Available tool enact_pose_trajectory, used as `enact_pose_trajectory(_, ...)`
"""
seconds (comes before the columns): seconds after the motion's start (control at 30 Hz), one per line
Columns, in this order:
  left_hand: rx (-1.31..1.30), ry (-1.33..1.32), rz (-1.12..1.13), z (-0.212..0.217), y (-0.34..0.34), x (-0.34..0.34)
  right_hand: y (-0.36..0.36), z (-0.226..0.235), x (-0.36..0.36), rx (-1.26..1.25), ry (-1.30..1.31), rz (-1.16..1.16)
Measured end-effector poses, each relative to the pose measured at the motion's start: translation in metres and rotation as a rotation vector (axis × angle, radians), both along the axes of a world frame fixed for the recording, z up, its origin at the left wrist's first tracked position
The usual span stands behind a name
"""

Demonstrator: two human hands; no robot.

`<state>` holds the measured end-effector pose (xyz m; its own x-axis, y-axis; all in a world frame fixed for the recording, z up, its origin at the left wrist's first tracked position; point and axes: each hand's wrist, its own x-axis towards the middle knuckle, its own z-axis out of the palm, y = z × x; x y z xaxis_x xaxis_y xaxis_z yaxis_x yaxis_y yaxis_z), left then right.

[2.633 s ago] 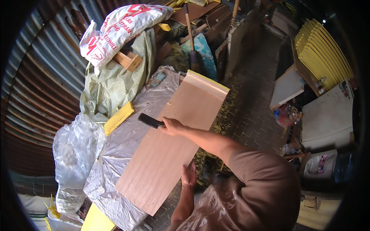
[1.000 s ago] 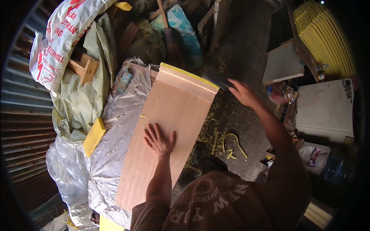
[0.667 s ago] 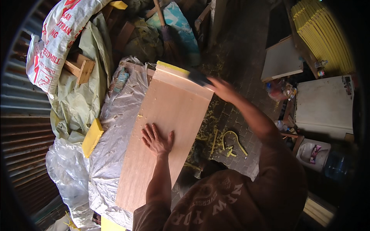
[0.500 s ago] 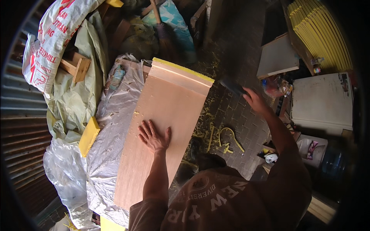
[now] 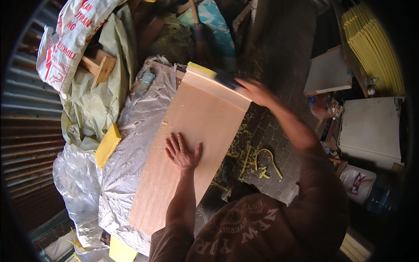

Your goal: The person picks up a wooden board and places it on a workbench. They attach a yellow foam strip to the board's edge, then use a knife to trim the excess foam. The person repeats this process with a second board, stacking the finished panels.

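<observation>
Corrugated metal sheeting (image 5: 30,144) borders the work area on the left, with a brick-paved floor (image 5: 279,131) on the right. A long plywood board (image 5: 192,144) lies flat on a bench draped in clear plastic sheeting (image 5: 126,148).

The left hand (image 5: 182,152) rests palm-down near the board's centre, fingers spread, pressing on the surface and gripping nothing. The right hand (image 5: 257,92) sits at the board's far right corner, closed around a dark tool (image 5: 226,78) laid on the yellow-edged far end (image 5: 201,70). The tool is motion-blurred; its type cannot be determined.

Yellow shavings (image 5: 262,159) lie scattered on the floor just beside the bench. A yellow block (image 5: 107,145) rests on the sheeting to the left of the board.

Risk assessment:
- The board bears on slick plastic. Insufficient downward pressure from the left hand could let it slide or rotate under tool load.
- The tool works at the extreme corner. Overrunning the edge could cause it to drop off and gouge the corner.
</observation>
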<state>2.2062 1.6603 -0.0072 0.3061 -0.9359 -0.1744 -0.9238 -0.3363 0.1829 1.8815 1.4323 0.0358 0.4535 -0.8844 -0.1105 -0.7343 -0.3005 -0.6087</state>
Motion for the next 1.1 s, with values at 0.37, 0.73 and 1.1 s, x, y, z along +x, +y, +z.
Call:
enact_pose_trajectory(0.37, 0.017, 0.009, -0.027, 0.005, -0.009, -0.01, -0.084, 0.012, 0.127, -0.164, 0.119, 0.033)
enact_pose_trajectory(0.73, -0.006, 0.035, -0.018, 0.003, -0.009, -0.006, -0.096, 0.027, 0.1, -0.122, -0.043, -0.01)
enact_pose_trajectory(1.1, -0.039, 0.012, -0.007, 0.003, -0.008, -0.005, 0.105, 0.056, -0.148, -0.083, 0.199, -0.047)
